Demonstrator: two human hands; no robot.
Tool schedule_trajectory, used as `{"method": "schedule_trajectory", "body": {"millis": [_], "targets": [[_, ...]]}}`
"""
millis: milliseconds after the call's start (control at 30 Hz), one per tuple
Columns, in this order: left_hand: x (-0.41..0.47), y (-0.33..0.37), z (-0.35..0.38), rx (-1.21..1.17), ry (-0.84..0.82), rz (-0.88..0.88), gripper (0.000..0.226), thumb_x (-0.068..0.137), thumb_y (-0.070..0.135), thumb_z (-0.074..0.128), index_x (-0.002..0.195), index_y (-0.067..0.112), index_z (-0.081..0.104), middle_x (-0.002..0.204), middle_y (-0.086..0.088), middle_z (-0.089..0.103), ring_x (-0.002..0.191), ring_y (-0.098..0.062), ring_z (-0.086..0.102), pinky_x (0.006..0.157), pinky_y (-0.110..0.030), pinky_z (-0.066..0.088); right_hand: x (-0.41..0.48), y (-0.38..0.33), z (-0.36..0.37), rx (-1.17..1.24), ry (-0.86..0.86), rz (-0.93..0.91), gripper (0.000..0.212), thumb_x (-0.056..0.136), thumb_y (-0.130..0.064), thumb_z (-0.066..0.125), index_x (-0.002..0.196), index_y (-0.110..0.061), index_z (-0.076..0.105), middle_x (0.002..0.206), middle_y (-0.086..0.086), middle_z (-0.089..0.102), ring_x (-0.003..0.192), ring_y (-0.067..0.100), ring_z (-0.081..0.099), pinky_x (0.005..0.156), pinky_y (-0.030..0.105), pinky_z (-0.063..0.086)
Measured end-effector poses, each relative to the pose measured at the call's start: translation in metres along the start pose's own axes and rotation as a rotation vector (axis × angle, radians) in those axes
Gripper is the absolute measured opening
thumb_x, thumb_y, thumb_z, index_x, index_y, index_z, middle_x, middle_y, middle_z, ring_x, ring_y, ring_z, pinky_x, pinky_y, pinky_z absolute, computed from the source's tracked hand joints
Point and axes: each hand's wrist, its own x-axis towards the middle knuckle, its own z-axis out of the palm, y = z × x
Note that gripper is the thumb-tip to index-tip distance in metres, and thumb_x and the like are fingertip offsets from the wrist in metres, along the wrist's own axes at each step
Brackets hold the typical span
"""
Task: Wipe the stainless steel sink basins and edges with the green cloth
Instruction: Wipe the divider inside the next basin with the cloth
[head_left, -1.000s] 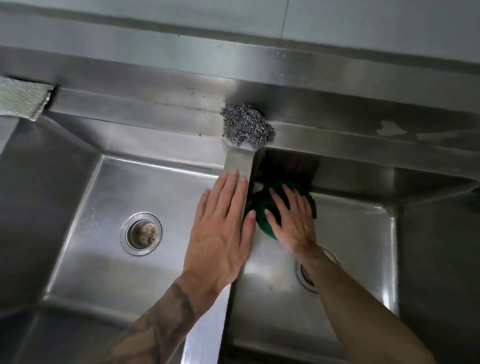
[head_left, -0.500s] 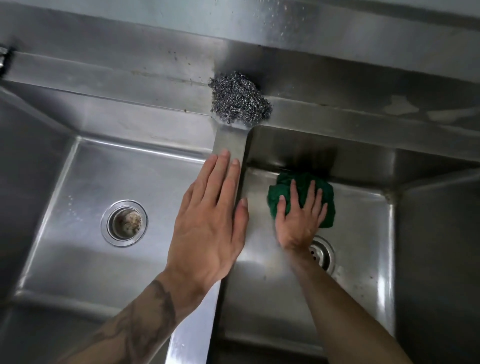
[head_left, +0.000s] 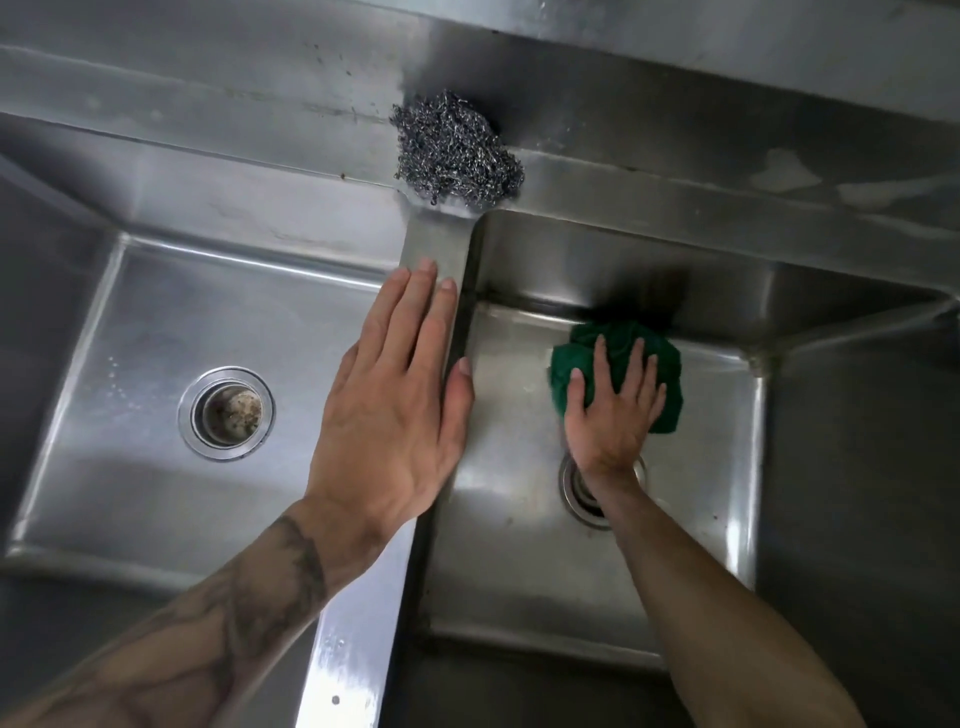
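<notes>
A stainless steel double sink fills the view, with a left basin (head_left: 156, 467) and a right basin (head_left: 509, 571) split by a narrow divider (head_left: 436, 244). The crumpled green cloth (head_left: 667, 374) lies on the right basin's floor close to the back wall. My right hand (head_left: 610, 410) presses flat on the cloth with fingers spread. My left hand (head_left: 395, 410) rests flat on the divider, fingers straight and together, thumb over the right basin's side.
A steel wool scourer (head_left: 457, 150) sits on the back ledge where the divider meets it. The left basin's drain (head_left: 227, 413) is open to view. The right basin's drain (head_left: 584, 493) is partly hidden under my right wrist.
My right hand has slid the green cloth rightward along the back of the right basin floor, away from the divider. My left hand stays on the divider.
</notes>
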Motion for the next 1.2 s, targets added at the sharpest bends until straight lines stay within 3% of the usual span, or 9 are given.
{"method": "schedule_trajectory", "body": {"millis": [67,133,267,400,500,600,733,1000,1200], "targets": [[0.001,-0.001,0.000,0.022,-0.016,0.001,0.059,0.114,0.034,0.027,0.165,0.003,0.029,0.175,-0.012,0.023,0.164,-0.026,0.014,0.131,-0.044,0.027,-0.018,-0.033,0.006,0.007,-0.007,-0.079,0.058,0.106,-0.055,0.034,0.160,-0.033,0.038,0.170,0.014,0.026,0.157,0.037,0.022,0.127,0.059,0.015],[0.001,-0.001,0.000,0.011,-0.019,-0.009,0.059,0.114,0.034,0.028,0.165,0.003,0.028,0.175,-0.012,0.022,0.165,-0.025,0.013,0.131,-0.045,0.027,-0.044,-0.061,0.013,0.008,-0.057,-0.289,0.058,0.106,-0.054,0.038,0.160,-0.034,0.037,0.172,0.011,0.024,0.159,0.035,0.020,0.128,0.057,0.014],[-0.002,-0.002,0.000,-0.008,-0.030,-0.025,0.059,0.114,0.034,0.030,0.166,0.005,0.027,0.176,-0.010,0.020,0.165,-0.024,0.012,0.129,-0.048,0.031,-0.059,-0.043,0.011,0.028,-0.126,-0.600,0.057,0.105,-0.054,0.044,0.158,-0.036,0.041,0.171,0.008,0.027,0.158,0.032,0.024,0.127,0.055,0.019],[0.000,-0.001,0.000,0.026,-0.035,-0.018,0.060,0.114,0.035,0.028,0.166,0.005,0.025,0.176,-0.010,0.019,0.165,-0.023,0.010,0.130,-0.045,0.029,0.001,-0.013,0.006,-0.005,-0.011,-0.369,0.055,0.097,-0.056,0.054,0.144,-0.028,0.060,0.149,0.020,0.048,0.142,0.042,0.044,0.121,0.058,0.028],[0.000,-0.001,0.000,0.032,-0.038,-0.019,0.060,0.113,0.035,0.028,0.166,0.005,0.026,0.176,-0.010,0.019,0.165,-0.023,0.011,0.130,-0.044,0.029,0.003,-0.041,0.012,-0.025,-0.007,-0.259,0.060,0.096,-0.057,0.051,0.150,-0.032,0.051,0.154,0.020,0.041,0.147,0.043,0.035,0.123,0.060,0.022],[-0.001,-0.002,0.000,0.014,-0.033,-0.025,0.060,0.114,0.035,0.029,0.165,0.005,0.027,0.176,-0.011,0.020,0.165,-0.024,0.011,0.130,-0.046,0.029,-0.044,-0.059,0.016,-0.019,-0.038,-0.382,0.061,0.100,-0.054,0.047,0.158,-0.038,0.039,0.169,0.017,0.026,0.157,0.041,0.021,0.126,0.060,0.014],[-0.001,0.001,-0.002,0.002,-0.045,-0.036,0.061,0.113,0.035,0.030,0.165,0.005,0.027,0.176,-0.010,0.019,0.165,-0.023,0.011,0.128,-0.049,0.031,-0.103,-0.039,0.016,0.022,-0.061,-0.554,0.055,0.101,-0.048,0.054,0.155,-0.039,0.046,0.166,0.016,0.034,0.154,0.042,0.029,0.122,0.063,0.023],[0.000,0.000,-0.002,-0.019,-0.023,-0.041,0.061,0.112,0.035,0.034,0.165,0.005,0.029,0.175,-0.011,0.022,0.164,-0.024,0.013,0.128,-0.047,0.032,0.001,-0.084,0.023,0.029,0.012,-0.409,0.054,0.101,-0.047,0.053,0.154,-0.037,0.048,0.164,0.014,0.037,0.153,0.038,0.031,0.123,0.057,0.021],[0.000,0.001,-0.003,0.000,-0.042,-0.041,0.062,0.111,0.035,0.033,0.165,0.005,0.027,0.176,-0.010,0.020,0.165,-0.024,0.012,0.129,-0.046,0.030,-0.118,-0.037,0.012,0.046,-0.140,-0.605,0.058,0.102,-0.046,0.053,0.158,-0.037,0.042,0.172,0.011,0.024,0.159,0.034,0.019,0.125,0.060,0.018]]}}
